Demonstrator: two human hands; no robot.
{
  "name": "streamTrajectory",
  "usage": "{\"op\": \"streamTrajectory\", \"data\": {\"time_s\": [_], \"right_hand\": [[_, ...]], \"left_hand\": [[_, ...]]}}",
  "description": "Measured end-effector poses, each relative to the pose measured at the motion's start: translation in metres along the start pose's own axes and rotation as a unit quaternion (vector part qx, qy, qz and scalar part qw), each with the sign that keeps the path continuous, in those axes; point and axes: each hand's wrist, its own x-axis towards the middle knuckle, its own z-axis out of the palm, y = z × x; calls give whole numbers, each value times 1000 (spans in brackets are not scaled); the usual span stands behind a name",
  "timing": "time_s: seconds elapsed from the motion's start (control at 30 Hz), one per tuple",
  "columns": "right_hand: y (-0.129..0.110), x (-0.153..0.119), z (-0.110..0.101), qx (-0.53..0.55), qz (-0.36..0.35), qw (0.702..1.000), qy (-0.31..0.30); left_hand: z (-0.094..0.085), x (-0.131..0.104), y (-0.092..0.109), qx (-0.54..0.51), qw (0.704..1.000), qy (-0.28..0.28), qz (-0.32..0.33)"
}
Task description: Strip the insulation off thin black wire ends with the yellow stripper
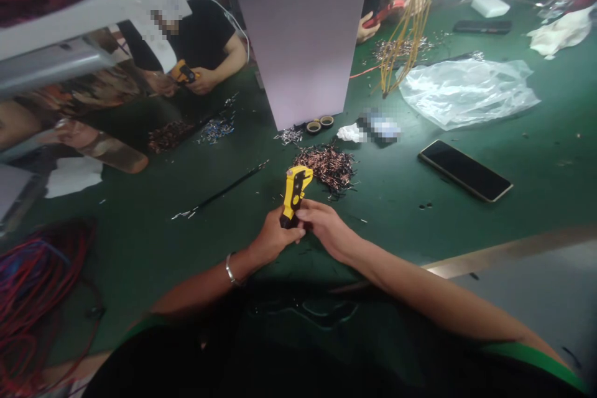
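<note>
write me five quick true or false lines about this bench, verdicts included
1. The left hand grips a yellow-and-black tool. True.
2. The silver bracelet is on the right wrist. False: it is on the left wrist.
3. The black-screened phone lies to the right of the copper-coloured pile. True.
4. The clear plastic bag lies on top of the phone. False: it lies beyond it, apart.
5. Red cables lie at the left of the view. True.
</note>
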Motion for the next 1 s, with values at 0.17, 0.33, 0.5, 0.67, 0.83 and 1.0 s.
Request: {"op": "streamTrajectory", "data": {"time_s": [0.17,0.33,0.5,0.67,0.83,1.0], "right_hand": [[0,-5,-21,129,90,985,73],[5,-6,-37,147,59,978,135],[0,-8,-48,102,-4,983,151],[-13,-13,-42,66,-86,979,174],[-24,-22,-26,-51,-217,950,217],[-23,-23,-19,-218,-313,907,176]], "left_hand": [[1,-2,3,-12,999,-24,-21],[0,-3,2,-30,999,-32,-19],[1,-2,4,-78,996,-39,-32],[2,-1,11,-116,991,-53,-45],[1,-1,17,-155,984,-59,-62],[-2,-1,19,-167,979,-91,-67]]}}
